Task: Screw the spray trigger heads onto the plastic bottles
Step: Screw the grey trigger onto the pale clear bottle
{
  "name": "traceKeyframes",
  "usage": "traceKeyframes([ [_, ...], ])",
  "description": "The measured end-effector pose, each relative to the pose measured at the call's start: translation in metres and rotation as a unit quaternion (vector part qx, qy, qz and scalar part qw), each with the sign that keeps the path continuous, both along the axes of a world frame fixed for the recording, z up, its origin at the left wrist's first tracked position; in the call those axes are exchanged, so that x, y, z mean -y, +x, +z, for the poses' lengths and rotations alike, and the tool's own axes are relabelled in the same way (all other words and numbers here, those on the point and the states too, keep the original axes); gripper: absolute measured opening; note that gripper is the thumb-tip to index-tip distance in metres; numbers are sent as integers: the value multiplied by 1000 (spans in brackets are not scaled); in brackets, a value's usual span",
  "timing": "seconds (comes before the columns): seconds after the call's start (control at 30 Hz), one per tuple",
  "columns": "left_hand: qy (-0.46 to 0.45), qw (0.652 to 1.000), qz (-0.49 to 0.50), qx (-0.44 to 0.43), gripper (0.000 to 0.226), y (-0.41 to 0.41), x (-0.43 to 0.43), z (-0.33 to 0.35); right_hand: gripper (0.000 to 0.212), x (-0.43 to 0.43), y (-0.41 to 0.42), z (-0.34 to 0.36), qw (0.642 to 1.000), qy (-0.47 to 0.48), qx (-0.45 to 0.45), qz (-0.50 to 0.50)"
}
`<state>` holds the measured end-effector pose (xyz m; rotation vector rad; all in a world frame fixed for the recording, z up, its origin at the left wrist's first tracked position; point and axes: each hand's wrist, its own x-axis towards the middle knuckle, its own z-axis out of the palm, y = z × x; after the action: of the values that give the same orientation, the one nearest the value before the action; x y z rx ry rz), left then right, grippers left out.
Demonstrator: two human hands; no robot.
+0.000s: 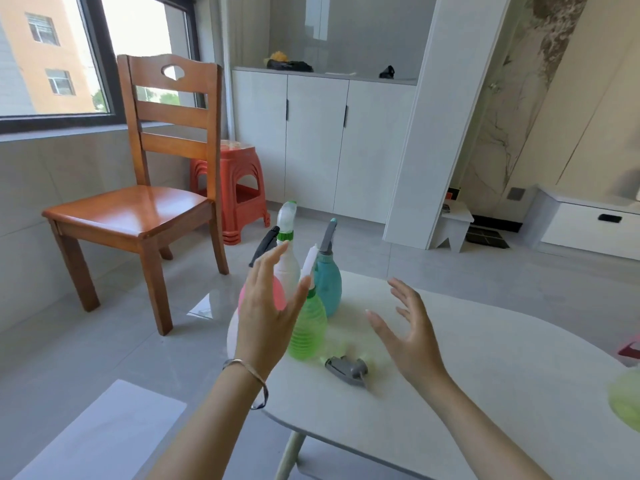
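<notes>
1. Both hands hover over the white oval desk [485,393], fingers spread wide, holding nothing.
2. The left hand [266,317] is raised in front of a pink bottle [280,296]; the right hand [412,327] is well apart from the bottles.
3. Between the hands stand a ribbed green bottle [308,330] and a teal bottle [329,285], both with heads fitted.
4. A loose grey trigger head [348,368] lies on the desk below them.
5. No readable labels.

Left hand [266,317] is raised at frame centre, fingers spread, empty. Right hand [408,327] mirrors it, palm inward, holding nothing.
</notes>
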<state>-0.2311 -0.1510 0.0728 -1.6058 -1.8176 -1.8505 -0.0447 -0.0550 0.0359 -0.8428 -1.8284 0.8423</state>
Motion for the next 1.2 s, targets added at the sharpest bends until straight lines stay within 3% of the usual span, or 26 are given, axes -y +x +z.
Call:
traceKeyframes([
  [0.2,-93,985,-113,-87,55,77,-37,-12,53,-19,107,-3,991,58,55,-106],
  [0.43,-304,921,-206,-130,75,167,-92,-62,61,-37,211,-9,963,96,81,-240],
  [0.6,-312,910,-213,-171,75,207,-108,-77,72,-55,263,-1,905,168,125,-369],
  [0.77,-314,904,-230,-175,74,227,-119,-83,98,-76,308,-20,888,78,85,-446],
  [0.87,-315,904,-232,-173,74,231,-121,-87,107,-89,320,-34,896,-12,26,-444],
  [0.97,-313,904,-233,-175,74,231,-121,-89,99,-97,322,-47,903,-86,-17,-420],
  [1.1,-305,905,-244,-172,77,227,-118,-85,80,-96,310,-47,901,-74,-15,-427],
  [1.2,-305,898,-287,-133,91,225,-112,-77,74,-83,277,-28,932,-85,-54,-348],
])
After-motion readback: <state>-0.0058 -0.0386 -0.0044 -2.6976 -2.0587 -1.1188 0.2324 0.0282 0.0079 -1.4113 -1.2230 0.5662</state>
